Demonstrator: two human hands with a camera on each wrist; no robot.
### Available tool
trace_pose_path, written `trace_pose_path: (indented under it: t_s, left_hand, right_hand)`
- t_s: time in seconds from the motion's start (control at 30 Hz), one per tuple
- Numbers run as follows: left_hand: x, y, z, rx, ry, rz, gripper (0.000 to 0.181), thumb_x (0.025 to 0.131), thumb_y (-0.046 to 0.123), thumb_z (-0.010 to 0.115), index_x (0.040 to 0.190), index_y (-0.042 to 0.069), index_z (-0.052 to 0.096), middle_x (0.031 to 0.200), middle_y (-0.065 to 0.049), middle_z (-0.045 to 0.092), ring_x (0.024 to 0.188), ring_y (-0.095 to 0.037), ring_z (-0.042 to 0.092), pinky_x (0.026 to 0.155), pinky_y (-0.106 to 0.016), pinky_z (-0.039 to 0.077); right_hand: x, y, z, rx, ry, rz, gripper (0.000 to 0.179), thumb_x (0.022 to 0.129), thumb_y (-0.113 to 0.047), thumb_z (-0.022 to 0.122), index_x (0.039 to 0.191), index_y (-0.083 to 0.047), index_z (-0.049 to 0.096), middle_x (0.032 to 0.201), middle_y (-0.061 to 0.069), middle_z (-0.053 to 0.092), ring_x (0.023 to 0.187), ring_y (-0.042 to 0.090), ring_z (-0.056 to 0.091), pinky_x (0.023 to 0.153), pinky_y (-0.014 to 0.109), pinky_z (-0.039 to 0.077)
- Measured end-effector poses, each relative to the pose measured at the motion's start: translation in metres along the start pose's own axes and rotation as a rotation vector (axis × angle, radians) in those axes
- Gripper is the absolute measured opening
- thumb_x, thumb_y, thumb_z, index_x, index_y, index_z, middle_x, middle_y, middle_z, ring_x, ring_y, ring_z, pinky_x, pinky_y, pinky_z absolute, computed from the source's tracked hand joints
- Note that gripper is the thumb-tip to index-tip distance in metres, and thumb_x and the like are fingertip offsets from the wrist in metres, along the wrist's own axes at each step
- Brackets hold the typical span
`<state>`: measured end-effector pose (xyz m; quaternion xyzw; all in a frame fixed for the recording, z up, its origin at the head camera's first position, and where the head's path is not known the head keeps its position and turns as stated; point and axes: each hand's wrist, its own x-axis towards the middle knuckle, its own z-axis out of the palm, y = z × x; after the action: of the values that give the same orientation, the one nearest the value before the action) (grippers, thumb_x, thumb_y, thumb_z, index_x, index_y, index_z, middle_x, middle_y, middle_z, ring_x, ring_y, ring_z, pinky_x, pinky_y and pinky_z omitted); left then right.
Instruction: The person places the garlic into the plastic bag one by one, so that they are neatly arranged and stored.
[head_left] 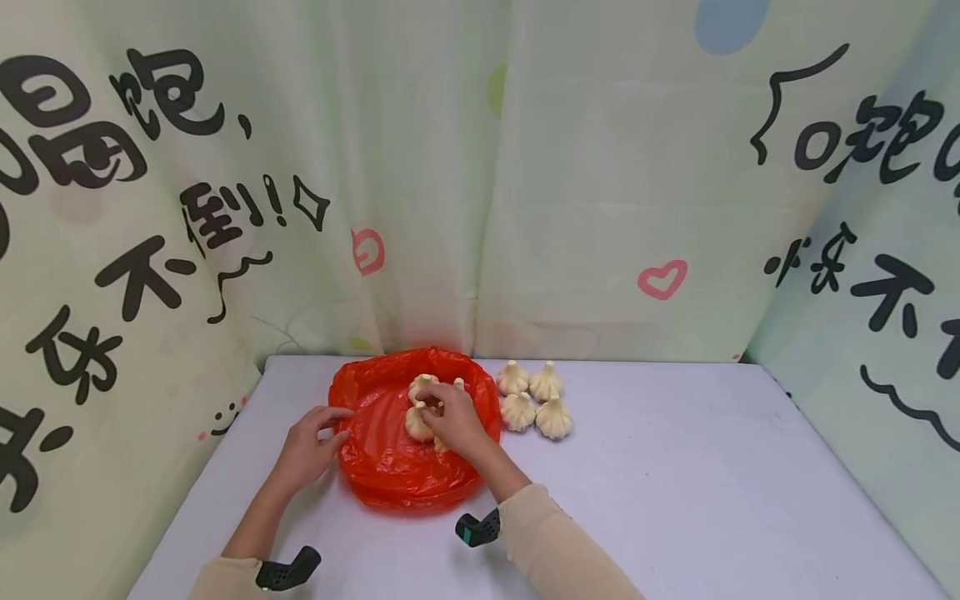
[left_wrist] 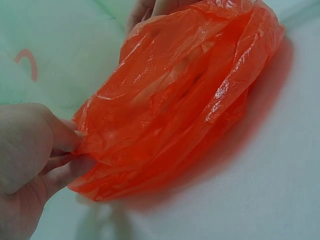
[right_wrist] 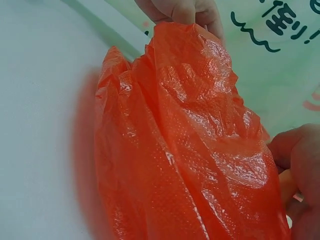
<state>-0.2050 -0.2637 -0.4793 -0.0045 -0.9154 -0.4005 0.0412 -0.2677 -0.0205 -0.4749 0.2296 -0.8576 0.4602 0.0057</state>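
Note:
A red plastic bag (head_left: 375, 479) stands on the table with its mouth spread wide and its rim rolled outward. Several garlic bulbs (head_left: 423, 387) lie inside it. My left hand (head_left: 311, 446) pinches the bag's left rim between thumb and fingers, as the left wrist view shows up close. Reaching in over the right side, my right hand (head_left: 456, 421) has its thumb and fingertips on the top of a garlic bulb (head_left: 417, 425). In the right wrist view the bag wall (right_wrist: 190, 140) hides most of that bulb, and the right fingers (right_wrist: 295, 155) look curled.
Just right of the bag, several more garlic bulbs (head_left: 545, 382) are grouped in two rows on the white table (head_left: 675, 483). A printed curtain (head_left: 600, 208) rises behind the table's back edge and along both sides. Each wrist wears a black camera mount (head_left: 288, 570).

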Motion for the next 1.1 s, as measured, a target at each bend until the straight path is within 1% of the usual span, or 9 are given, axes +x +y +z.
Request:
trace_pose_path:
  t_s: [0.13, 0.3, 0.4, 0.5, 0.63, 0.73, 0.93, 1.0, 1.1]
  left_hand:
    - [-0.001, 0.001, 0.000, 0.001, -0.003, 0.004, 0.033, 0.093, 0.006, 0.061, 0.126, 0.009, 0.059, 0.125, -0.016, 0.055, 0.117, -0.035, 0.056, 0.093, -0.048, 0.054]
    - [-0.003, 0.002, -0.002, 0.007, -0.006, 0.003, 0.033, 0.093, 0.006, 0.061, 0.126, 0.009, 0.059, 0.124, -0.016, 0.056, 0.117, -0.035, 0.055, 0.093, -0.048, 0.054]
    - [-0.004, 0.002, -0.003, 0.006, -0.009, 0.002, 0.034, 0.093, 0.006, 0.061, 0.126, 0.008, 0.059, 0.124, -0.016, 0.056, 0.116, -0.035, 0.055, 0.093, -0.049, 0.054]
    - [-0.004, 0.002, -0.003, 0.002, -0.013, 0.004, 0.034, 0.093, 0.006, 0.061, 0.126, 0.007, 0.058, 0.123, -0.016, 0.056, 0.116, -0.035, 0.055, 0.093, -0.049, 0.054]
    - [-0.004, 0.001, -0.002, 0.003, -0.012, 0.012, 0.034, 0.093, 0.006, 0.061, 0.127, 0.007, 0.058, 0.123, -0.016, 0.056, 0.116, -0.035, 0.055, 0.093, -0.049, 0.054]
    - [-0.003, 0.000, -0.002, 0.004, -0.012, 0.013, 0.035, 0.093, 0.006, 0.061, 0.127, 0.007, 0.057, 0.123, -0.016, 0.056, 0.116, -0.036, 0.056, 0.093, -0.048, 0.054]
    - [-0.002, -0.001, -0.002, -0.001, -0.017, 0.012, 0.035, 0.094, 0.007, 0.060, 0.128, 0.007, 0.057, 0.126, -0.018, 0.055, 0.118, -0.037, 0.055, 0.094, -0.048, 0.054]
    - [-0.002, 0.000, -0.003, 0.000, -0.018, 0.010, 0.035, 0.094, 0.007, 0.060, 0.128, 0.007, 0.057, 0.127, -0.018, 0.055, 0.119, -0.037, 0.055, 0.094, -0.049, 0.054]
    - [-0.001, 0.003, -0.003, -0.004, -0.023, 0.005, 0.036, 0.094, 0.007, 0.059, 0.129, 0.007, 0.056, 0.128, -0.019, 0.054, 0.120, -0.038, 0.054, 0.094, -0.049, 0.053]
  right_hand:
    - [-0.003, -0.001, -0.002, 0.008, 0.001, 0.010, 0.025, 0.089, -0.008, 0.067, 0.115, -0.009, 0.068, 0.114, 0.005, 0.068, 0.097, 0.020, 0.062, 0.086, 0.031, 0.058]
    - [-0.006, -0.003, -0.006, 0.005, 0.036, 0.009, 0.027, 0.089, -0.008, 0.067, 0.116, -0.007, 0.067, 0.112, 0.007, 0.068, 0.099, 0.024, 0.063, 0.088, 0.035, 0.058]
    - [-0.008, -0.005, -0.011, 0.021, 0.073, -0.010, 0.027, 0.089, -0.006, 0.067, 0.116, -0.004, 0.067, 0.111, 0.010, 0.068, 0.100, 0.026, 0.063, 0.088, 0.036, 0.058]
    - [-0.010, -0.006, -0.016, 0.017, 0.104, -0.015, 0.027, 0.089, -0.006, 0.067, 0.115, -0.003, 0.067, 0.111, 0.010, 0.068, 0.100, 0.025, 0.064, 0.087, 0.036, 0.058]
    - [-0.013, -0.006, -0.022, 0.016, 0.124, -0.031, 0.025, 0.089, -0.006, 0.067, 0.114, -0.003, 0.067, 0.109, 0.009, 0.068, 0.099, 0.023, 0.064, 0.087, 0.037, 0.058]
    - [-0.016, -0.006, -0.026, 0.024, 0.135, -0.059, 0.024, 0.089, -0.005, 0.066, 0.112, -0.002, 0.066, 0.107, 0.010, 0.068, 0.098, 0.025, 0.064, 0.086, 0.039, 0.058]
    - [-0.023, -0.007, -0.036, -0.003, 0.164, -0.062, 0.023, 0.089, -0.007, 0.067, 0.112, -0.003, 0.066, 0.106, 0.010, 0.068, 0.098, 0.024, 0.065, 0.082, 0.033, 0.059]
    - [-0.026, -0.007, -0.040, 0.002, 0.177, -0.064, 0.023, 0.089, -0.007, 0.067, 0.111, -0.004, 0.067, 0.106, 0.010, 0.069, 0.098, 0.024, 0.065, 0.082, 0.035, 0.059]
    - [-0.028, -0.006, -0.046, 0.019, 0.206, -0.070, 0.022, 0.088, -0.005, 0.067, 0.110, -0.004, 0.067, 0.106, 0.011, 0.069, 0.099, 0.027, 0.065, 0.084, 0.041, 0.059]
